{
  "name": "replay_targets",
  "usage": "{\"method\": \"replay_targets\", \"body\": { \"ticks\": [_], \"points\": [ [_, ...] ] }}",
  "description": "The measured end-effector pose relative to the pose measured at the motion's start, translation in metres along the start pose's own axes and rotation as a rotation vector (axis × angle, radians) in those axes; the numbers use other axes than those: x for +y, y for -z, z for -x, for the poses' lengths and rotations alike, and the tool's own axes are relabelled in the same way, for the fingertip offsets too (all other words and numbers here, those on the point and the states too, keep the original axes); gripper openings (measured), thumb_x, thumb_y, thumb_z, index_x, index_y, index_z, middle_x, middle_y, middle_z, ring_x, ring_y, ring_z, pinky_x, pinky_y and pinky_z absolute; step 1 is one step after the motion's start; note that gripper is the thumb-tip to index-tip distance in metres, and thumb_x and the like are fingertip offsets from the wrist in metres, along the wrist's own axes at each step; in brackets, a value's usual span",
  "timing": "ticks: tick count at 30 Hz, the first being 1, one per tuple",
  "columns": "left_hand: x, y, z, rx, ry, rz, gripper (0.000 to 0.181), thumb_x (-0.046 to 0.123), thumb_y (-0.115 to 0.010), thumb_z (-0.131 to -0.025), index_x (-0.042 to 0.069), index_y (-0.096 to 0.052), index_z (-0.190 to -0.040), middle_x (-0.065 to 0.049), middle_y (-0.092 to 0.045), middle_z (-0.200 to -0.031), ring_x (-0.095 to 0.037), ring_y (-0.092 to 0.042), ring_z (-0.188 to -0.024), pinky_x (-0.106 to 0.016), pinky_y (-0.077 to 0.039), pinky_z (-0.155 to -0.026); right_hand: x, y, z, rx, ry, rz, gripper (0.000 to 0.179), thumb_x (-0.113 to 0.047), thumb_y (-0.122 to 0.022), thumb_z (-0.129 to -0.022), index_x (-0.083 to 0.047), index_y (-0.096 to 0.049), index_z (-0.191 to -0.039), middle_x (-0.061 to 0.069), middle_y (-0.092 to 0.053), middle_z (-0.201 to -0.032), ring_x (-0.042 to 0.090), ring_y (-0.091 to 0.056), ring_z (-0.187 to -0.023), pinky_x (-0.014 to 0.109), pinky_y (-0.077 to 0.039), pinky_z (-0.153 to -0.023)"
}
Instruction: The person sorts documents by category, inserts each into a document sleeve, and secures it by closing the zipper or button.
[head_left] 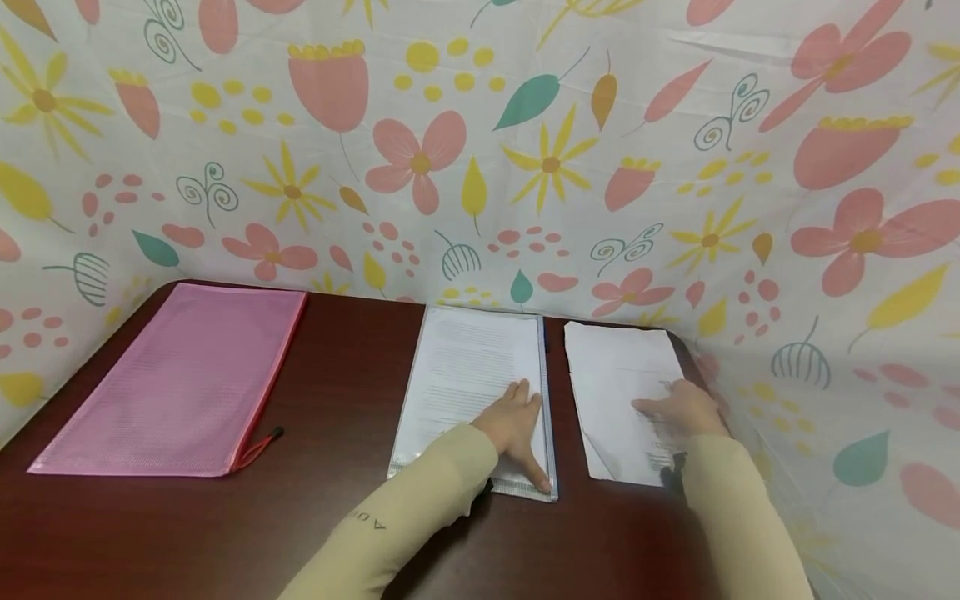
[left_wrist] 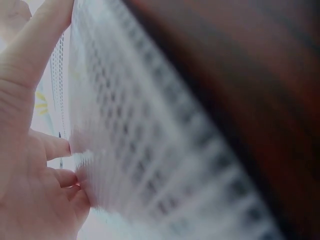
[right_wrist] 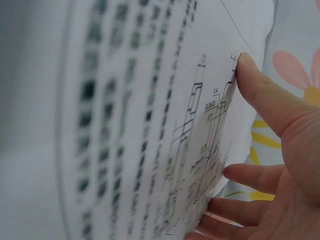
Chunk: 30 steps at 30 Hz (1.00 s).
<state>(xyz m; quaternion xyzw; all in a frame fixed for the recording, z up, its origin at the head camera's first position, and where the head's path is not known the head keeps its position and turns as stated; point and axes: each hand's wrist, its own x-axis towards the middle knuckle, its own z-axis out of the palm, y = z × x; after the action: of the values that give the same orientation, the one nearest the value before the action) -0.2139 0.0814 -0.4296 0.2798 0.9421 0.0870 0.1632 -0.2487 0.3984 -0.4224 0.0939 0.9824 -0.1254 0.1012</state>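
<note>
A clear zip document pouch with printed sheets inside lies on the table, a blue strip along its right side. My left hand rests on its lower right part, fingers spread and thumb near the bottom corner. In the left wrist view, the fingertips touch the pouch's mesh-patterned surface. To the right are white paper sheets with printed text and a line diagram. My right hand is at their right edge, blurred in the head view. Its thumb lies on the print, the other fingers fairly straight at the paper's edge.
A pink zip pouch with a red edge and a red cord pull lies at the left of the dark wooden table. A flower-printed cloth hangs behind the table and along both sides.
</note>
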Motion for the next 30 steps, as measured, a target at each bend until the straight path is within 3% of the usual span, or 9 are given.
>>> {"method": "replay_targets", "body": {
  "ticks": [5,10,14,18,21,24,30],
  "points": [
    [0.007,0.000,-0.002,-0.004,0.001,0.001,0.141,0.076,-0.076,-0.045,0.008,-0.014,-0.152,-0.019,-0.004,-0.158,-0.031,-0.008,-0.147,-0.033,-0.017,-0.117,-0.006,-0.002,-0.003,-0.016,-0.029,-0.020,0.099,-0.061,-0.068,-0.075,0.020,-0.043,-0.126,0.041,-0.045,-0.126,0.051,-0.049,-0.109,0.062,-0.037,-0.095],
    [0.012,-0.002,-0.010,-0.005,-0.006,0.002,0.141,0.078,-0.074,-0.046,0.008,-0.013,-0.152,-0.019,-0.003,-0.158,-0.031,-0.007,-0.147,-0.033,-0.017,-0.117,-0.003,-0.002,-0.007,-0.015,-0.044,-0.031,0.090,-0.062,-0.071,-0.071,0.018,-0.057,-0.110,0.029,-0.063,-0.095,0.037,-0.056,-0.081,0.054,-0.045,-0.080],
    [0.012,-0.003,-0.018,0.012,-0.034,0.042,0.130,0.075,-0.074,-0.053,0.007,-0.020,-0.150,-0.017,-0.008,-0.158,-0.031,-0.009,-0.146,-0.033,-0.018,-0.117,0.000,-0.001,-0.008,-0.010,-0.071,-0.052,0.086,-0.064,-0.072,-0.067,0.015,-0.063,-0.100,0.019,-0.063,-0.080,0.031,-0.053,-0.074,0.049,-0.045,-0.074],
    [0.005,-0.004,-0.027,0.106,-0.110,0.117,0.092,0.059,-0.071,-0.071,0.005,-0.043,-0.140,-0.011,-0.034,-0.151,-0.025,-0.022,-0.144,-0.030,-0.023,-0.116,0.001,0.002,-0.006,-0.004,-0.085,-0.044,0.091,-0.067,-0.071,-0.066,0.016,-0.062,-0.102,0.023,-0.063,-0.084,0.036,-0.052,-0.079,0.052,-0.045,-0.076],
    [-0.004,-0.002,-0.024,0.175,-0.146,0.181,0.066,0.047,-0.066,-0.081,0.005,-0.054,-0.131,-0.008,-0.047,-0.143,-0.021,-0.033,-0.139,-0.028,-0.028,-0.113,0.001,0.005,-0.003,-0.016,-0.094,-0.044,0.094,-0.067,-0.072,-0.065,0.018,-0.060,-0.105,0.031,-0.060,-0.093,0.044,-0.050,-0.085,0.057,-0.045,-0.079],
    [-0.013,0.001,-0.016,0.208,-0.127,0.212,0.055,0.041,-0.061,-0.086,0.007,-0.057,-0.129,-0.008,-0.047,-0.143,-0.021,-0.038,-0.136,-0.029,-0.031,-0.112,0.001,0.007,-0.003,-0.041,-0.104,-0.032,0.099,-0.068,-0.071,-0.064,0.019,-0.056,-0.110,0.037,-0.056,-0.103,0.051,-0.047,-0.092,0.061,-0.044,-0.082],
    [-0.035,0.007,-0.004,0.253,-0.071,0.200,0.050,0.038,-0.058,-0.089,0.007,-0.057,-0.128,-0.009,-0.050,-0.139,-0.024,-0.045,-0.131,-0.033,-0.036,-0.109,-0.001,0.007,-0.009,-0.081,-0.114,0.007,0.109,-0.073,-0.069,-0.061,0.020,-0.052,-0.115,0.044,-0.047,-0.115,0.061,-0.042,-0.101,0.067,-0.039,-0.087]
  ]
}}
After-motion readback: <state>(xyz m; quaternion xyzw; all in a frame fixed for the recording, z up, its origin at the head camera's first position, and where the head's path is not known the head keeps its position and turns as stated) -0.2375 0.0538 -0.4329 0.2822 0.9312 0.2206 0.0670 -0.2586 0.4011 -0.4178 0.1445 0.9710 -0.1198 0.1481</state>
